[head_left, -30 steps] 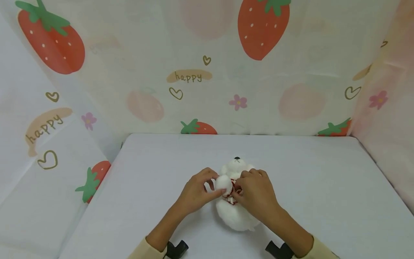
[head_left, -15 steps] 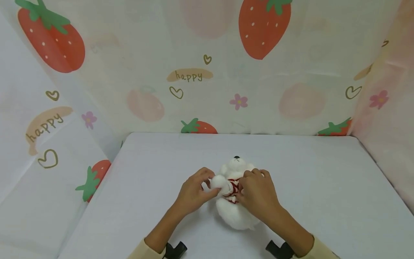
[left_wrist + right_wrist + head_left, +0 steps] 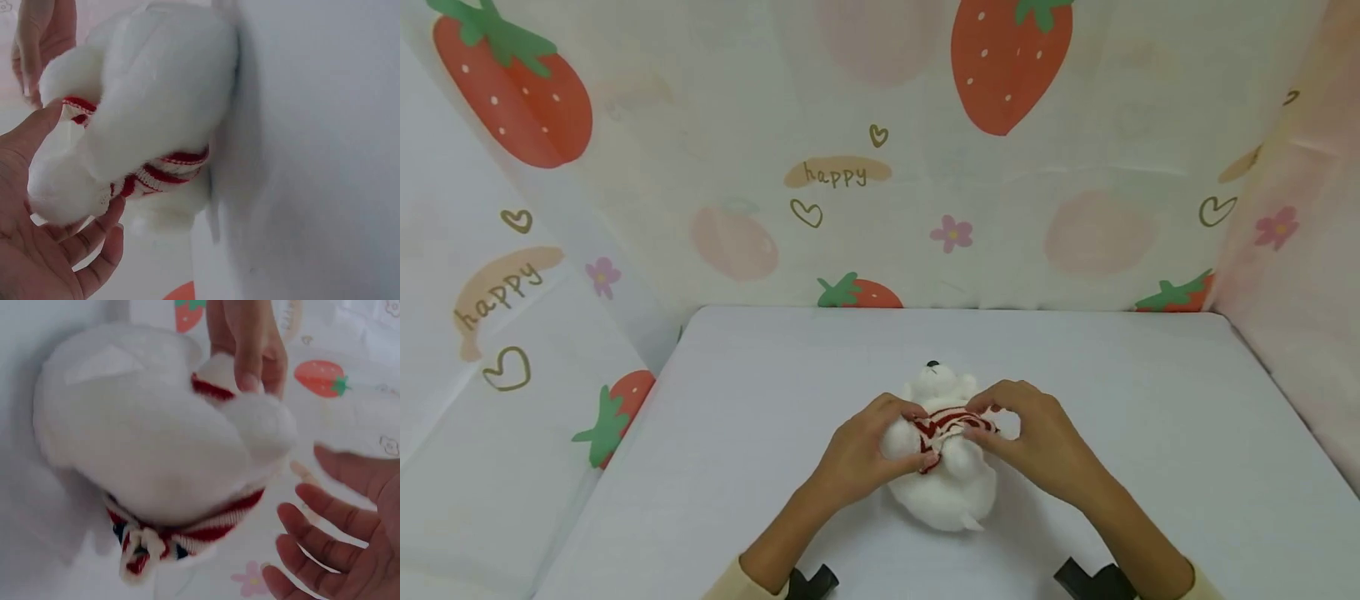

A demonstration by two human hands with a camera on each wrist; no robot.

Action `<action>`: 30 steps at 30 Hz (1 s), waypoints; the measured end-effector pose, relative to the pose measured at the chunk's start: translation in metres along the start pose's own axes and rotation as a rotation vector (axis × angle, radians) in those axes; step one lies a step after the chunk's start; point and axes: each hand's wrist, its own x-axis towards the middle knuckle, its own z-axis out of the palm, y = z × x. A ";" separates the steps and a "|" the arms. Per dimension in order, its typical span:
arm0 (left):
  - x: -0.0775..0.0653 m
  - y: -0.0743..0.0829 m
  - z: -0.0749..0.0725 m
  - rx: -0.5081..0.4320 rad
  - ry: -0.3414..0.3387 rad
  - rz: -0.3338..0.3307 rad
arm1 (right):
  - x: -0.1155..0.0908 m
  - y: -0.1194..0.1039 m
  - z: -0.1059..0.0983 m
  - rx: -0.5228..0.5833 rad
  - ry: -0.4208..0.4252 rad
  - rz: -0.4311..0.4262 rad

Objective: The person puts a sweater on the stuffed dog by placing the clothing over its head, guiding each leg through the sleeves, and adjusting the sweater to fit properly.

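Note:
A white plush toy (image 3: 940, 508) with a black nose lies on its back, head towards the far side. Round its middle is a red-and-white striped knitted garment (image 3: 951, 419), with a knotted tie (image 3: 147, 544) showing in the right wrist view. My left hand (image 3: 861, 454) holds the toy's left-side paw, thumb on the garment's edge and fingers curled below, as the left wrist view shows. My right hand (image 3: 1048, 442) is at the garment's right side. In the right wrist view its fingers (image 3: 325, 547) are spread and apart from the toy.
The toy lies on a white table (image 3: 760, 358). Behind the table hangs a pale backdrop (image 3: 1022, 167) printed with strawberries, hearts and flowers, which continues along both sides. A black wrist mount (image 3: 1093, 581) shows below the right forearm, another (image 3: 812, 583) below the left.
My right hand has come off the garment's middle and moved right, its fingers opening. My left hand has shifted its hold to the garment's edge. The toy has turned slightly, its head moving left.

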 end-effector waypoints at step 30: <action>0.007 0.019 0.007 0.127 0.025 -0.025 | 0.002 0.023 0.020 -0.053 0.156 0.095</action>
